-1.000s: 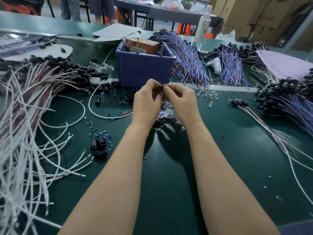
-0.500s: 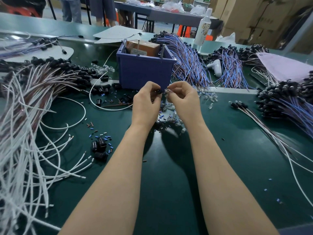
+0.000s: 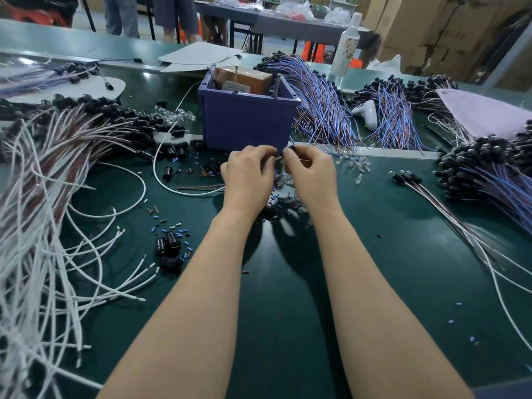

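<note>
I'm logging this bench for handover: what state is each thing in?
Left hand: pinches the small part.
Right hand: pinches the same small part.
Small part: held between both hands, off the mat.
Purple bin: upright, open-topped, brown box inside.
Bottle: upright.
Black caps: loose on the mat.
White wires: loose, spread out.

left hand (image 3: 247, 175) curled, pinching | right hand (image 3: 312, 174) curled, pinching | close together

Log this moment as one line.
left hand: pinches small black part | right hand: pinches same part | site: above green table, in front of purple bin
</note>
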Demonstrator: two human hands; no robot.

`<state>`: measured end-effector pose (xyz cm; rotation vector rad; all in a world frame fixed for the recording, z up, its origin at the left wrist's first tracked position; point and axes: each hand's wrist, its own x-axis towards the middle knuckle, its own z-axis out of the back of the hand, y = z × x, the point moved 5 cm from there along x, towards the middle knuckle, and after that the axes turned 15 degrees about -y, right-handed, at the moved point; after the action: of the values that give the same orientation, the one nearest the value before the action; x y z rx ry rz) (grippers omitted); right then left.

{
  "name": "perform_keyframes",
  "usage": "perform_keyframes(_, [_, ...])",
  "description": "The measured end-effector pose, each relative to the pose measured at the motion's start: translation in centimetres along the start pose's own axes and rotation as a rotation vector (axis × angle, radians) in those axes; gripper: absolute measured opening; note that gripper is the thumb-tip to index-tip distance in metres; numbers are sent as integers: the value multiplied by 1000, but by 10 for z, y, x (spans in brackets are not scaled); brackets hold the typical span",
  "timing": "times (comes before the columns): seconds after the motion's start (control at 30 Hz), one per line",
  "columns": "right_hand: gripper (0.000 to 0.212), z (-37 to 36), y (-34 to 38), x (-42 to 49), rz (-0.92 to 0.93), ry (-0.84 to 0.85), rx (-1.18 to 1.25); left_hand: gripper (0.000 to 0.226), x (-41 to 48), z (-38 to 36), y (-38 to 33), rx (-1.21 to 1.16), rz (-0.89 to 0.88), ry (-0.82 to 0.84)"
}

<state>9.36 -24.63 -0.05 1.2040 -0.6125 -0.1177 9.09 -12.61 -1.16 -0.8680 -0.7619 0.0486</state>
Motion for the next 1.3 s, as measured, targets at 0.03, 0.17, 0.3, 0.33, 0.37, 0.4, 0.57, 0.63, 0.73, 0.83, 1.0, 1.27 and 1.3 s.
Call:
perform_keyframes(0.03, [20,0,-1,1,-20,0,26,24,0,0,1,21,5,4])
perform_keyframes(0.17, [9,-2,-2,-1,-95,47,117,20,1,0,-2,-19,0,20])
perform_keyframes(0.3, [13,-1,-1,-4,-99,84,126,18,1,0,-4,-81,15,30])
perform_keyframes(0.33, [12,-1,0,-4,-92,87,115,17,1,0,-4,-87,19,27])
perform_keyframes(0.37, [11,-1,0,-4,-88,90,103,16,1,0,-4,-94,24,23])
perform_keyframes(0.4, [10,-2,0,-4,-88,94,95,16,0,1,-4,-98,28,21])
perform_keyframes(0.57, [10,-3,-1,-4,-106,94,91,15,0,0,-4,-102,46,39])
perform_keyframes(0.63, [8,-2,-2,-3,-101,85,86,14,0,0,-4,-90,54,41])
perform_keyframes(0.73, [7,-2,-2,-3,-87,77,83,14,1,0,-3,-61,56,44])
perform_keyframes(0.83, [9,-1,-3,-2,-69,54,87,13,0,0,-2,-44,50,48])
perform_keyframes(1.0, [19,-1,-5,-2,-60,-15,95,12,-2,-1,0,-11,59,75])
perform_keyframes(1.27, [17,2,-5,-1,-50,-33,40,18,-5,-5,1,82,27,95])
perform_keyframes(1.3, [17,2,-4,0,-41,-30,23,21,-5,-6,-3,11,23,106])
